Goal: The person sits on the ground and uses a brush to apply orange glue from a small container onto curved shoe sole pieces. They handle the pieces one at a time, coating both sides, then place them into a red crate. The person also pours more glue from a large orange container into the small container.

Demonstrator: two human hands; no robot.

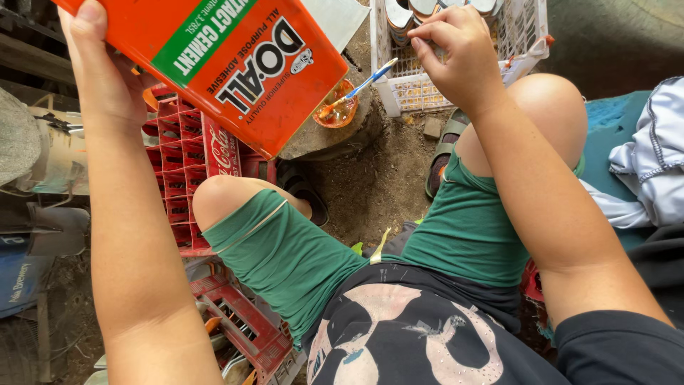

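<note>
My left hand (100,68) grips a large orange rectangular tin (228,57) of adhesive, tilted above a small shallow dish (336,113) of amber glue. The dish rests on a round grey stone block (335,135). A blue-and-white brush (367,80) leans in the dish. My right hand (456,53) is raised with fingers curled in front of a white plastic basket (527,43); whether it pinches anything is unclear. My knees in green shorts (285,249) are below.
The white basket holds several shoe soles (420,11). A red plastic crate (182,164) stands at the left, with another red crate (242,324) lower down. A sandalled foot (445,146) rests on the dirt ground (370,185). Light blue cloth (655,157) lies at the right.
</note>
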